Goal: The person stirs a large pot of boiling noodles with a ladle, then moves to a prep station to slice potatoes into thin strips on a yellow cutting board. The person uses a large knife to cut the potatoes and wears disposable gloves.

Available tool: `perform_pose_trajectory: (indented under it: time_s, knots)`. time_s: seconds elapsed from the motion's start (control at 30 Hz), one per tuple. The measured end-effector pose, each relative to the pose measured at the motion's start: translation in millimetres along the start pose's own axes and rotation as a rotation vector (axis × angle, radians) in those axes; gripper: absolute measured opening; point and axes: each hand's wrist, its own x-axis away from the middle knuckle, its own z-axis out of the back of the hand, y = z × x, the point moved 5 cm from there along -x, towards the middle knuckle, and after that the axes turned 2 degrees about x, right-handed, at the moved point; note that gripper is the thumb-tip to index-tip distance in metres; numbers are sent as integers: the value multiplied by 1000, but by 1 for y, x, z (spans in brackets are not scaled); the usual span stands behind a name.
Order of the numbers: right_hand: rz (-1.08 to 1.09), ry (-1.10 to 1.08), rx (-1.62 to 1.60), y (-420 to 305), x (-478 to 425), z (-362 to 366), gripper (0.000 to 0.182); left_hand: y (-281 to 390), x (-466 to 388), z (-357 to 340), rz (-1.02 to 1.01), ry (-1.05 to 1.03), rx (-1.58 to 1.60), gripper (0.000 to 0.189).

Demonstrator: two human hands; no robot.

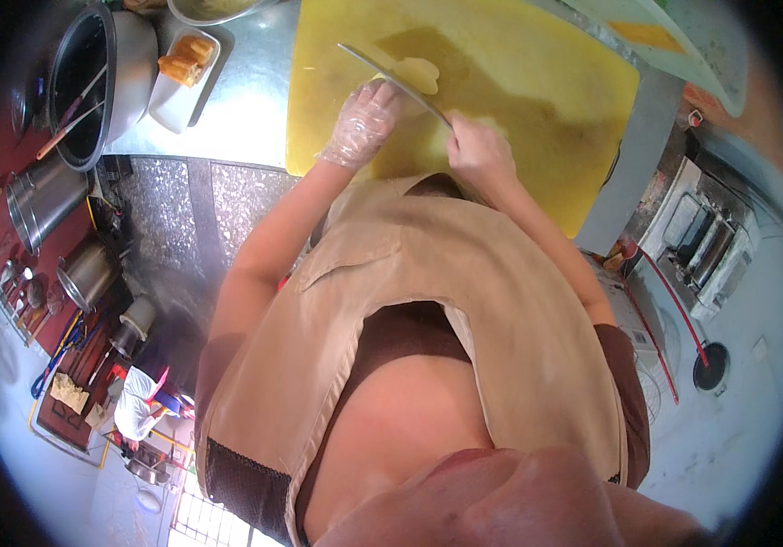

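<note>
My right hand (480,147) is bare and closed around the handle of a knife (398,80). Its long blade slants across the yellow cutting board (542,61), up and to the left. Right beside the blade, my left hand (364,119), in a clear plastic glove, has its fingers bent down onto a pale yellow vegetable piece (378,76), mostly hidden under the fingertips. Flat pale slices (422,74), perhaps potato, lie on the board at the blade's other side. A small sliver (308,68) lies farther left on the board.
Left of the board, a white dish (176,109) holds browned food pieces (188,61) beside a large metal pot (128,82) with long-handled tools. A metal bowl (217,9) stands behind. A translucent bin (699,48) overhangs the right corner. Another person (138,403) is far off, lower left.
</note>
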Motion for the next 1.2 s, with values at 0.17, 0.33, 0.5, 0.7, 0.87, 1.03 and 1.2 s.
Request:
perform_pose_trajectory:
  time_s: [0.17,0.33,0.5,0.7,0.87,1.03,1.2]
  knots:
    - [-46,-24,29,7,43,25,25,-3,4,-9,35,-16,41,32]
    - [-74,-46,64,12,54,27,27,0,0,-2,-14,46,34,32]
    - [-72,-50,85,12,46,22,26,-1,0,-1,-18,45,45,31]
    - [95,137,68,4,7,-10,16,-2,0,-3,-30,59,37,26]
    - [20,61,51,-6,-26,-22,16,-4,5,-5,1,44,49,20]
    - [50,43,13,-10,-1,1,18,-3,5,-2,-29,76,36,20]
    - [-20,-6,61,-3,42,20,20,-4,5,-6,-46,128,74,27]
